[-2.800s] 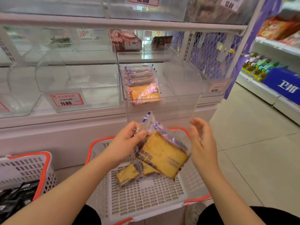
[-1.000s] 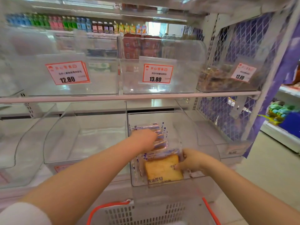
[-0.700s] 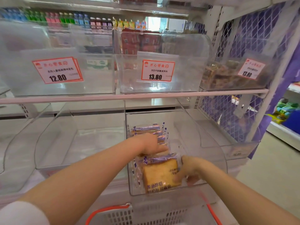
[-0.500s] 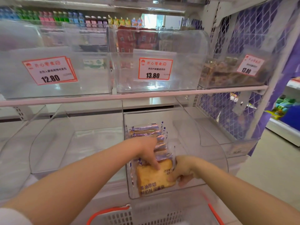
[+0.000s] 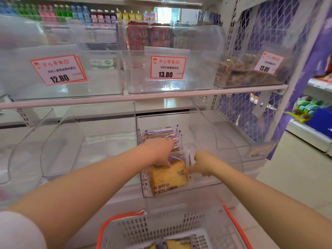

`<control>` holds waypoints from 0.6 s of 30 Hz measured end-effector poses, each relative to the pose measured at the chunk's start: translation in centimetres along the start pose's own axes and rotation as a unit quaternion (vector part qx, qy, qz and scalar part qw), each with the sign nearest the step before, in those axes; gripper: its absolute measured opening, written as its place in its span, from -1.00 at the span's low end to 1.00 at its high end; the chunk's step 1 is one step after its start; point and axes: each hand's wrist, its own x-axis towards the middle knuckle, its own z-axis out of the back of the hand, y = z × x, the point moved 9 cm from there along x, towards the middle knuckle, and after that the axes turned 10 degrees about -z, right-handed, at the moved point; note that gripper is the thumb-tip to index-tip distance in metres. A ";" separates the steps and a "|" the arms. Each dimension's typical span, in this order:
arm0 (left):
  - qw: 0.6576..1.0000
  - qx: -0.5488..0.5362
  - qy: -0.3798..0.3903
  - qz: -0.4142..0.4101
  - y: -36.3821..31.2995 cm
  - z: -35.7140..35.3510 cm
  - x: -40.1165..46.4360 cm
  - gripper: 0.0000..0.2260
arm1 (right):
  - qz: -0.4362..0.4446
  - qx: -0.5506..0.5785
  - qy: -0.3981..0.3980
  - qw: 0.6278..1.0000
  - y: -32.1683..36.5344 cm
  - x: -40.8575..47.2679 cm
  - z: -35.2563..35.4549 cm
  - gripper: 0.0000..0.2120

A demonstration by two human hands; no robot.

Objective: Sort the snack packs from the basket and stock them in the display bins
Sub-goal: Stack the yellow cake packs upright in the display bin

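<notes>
A clear display bin (image 5: 228, 159) on the lower shelf holds a row of toast snack packs (image 5: 161, 133). The front toast pack (image 5: 167, 178) stands tilted at the bin's front wall. My left hand (image 5: 159, 151) reaches into the bin, fingers pressing on the top of that front pack. My right hand (image 5: 201, 164) pinches the pack's right edge. Below, the white basket with a red rim (image 5: 125, 229) holds more toast packs (image 5: 177, 244) at the frame's bottom edge.
Clear bins (image 5: 86, 146) stand to the left on the lower shelf. Upper-shelf bins carry price tags 12.80 (image 5: 58, 70) and 13.80 (image 5: 168, 67); the right one holds brown snacks (image 5: 240, 72). A purple mesh panel (image 5: 251, 112) closes the shelf's right end; an aisle lies beyond.
The toast pack went from above the basket into the bin. In the last second both hands pushed it lower against the bin's front wall, the left fingers sliding down onto its top.
</notes>
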 end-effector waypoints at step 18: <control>0.984 0.002 0.090 -0.153 -9.6 -16.6 -13.1 -0.77 | 0.223 -0.017 0.129 0.966 -1.1 -7.8 -17.0 -0.80</control>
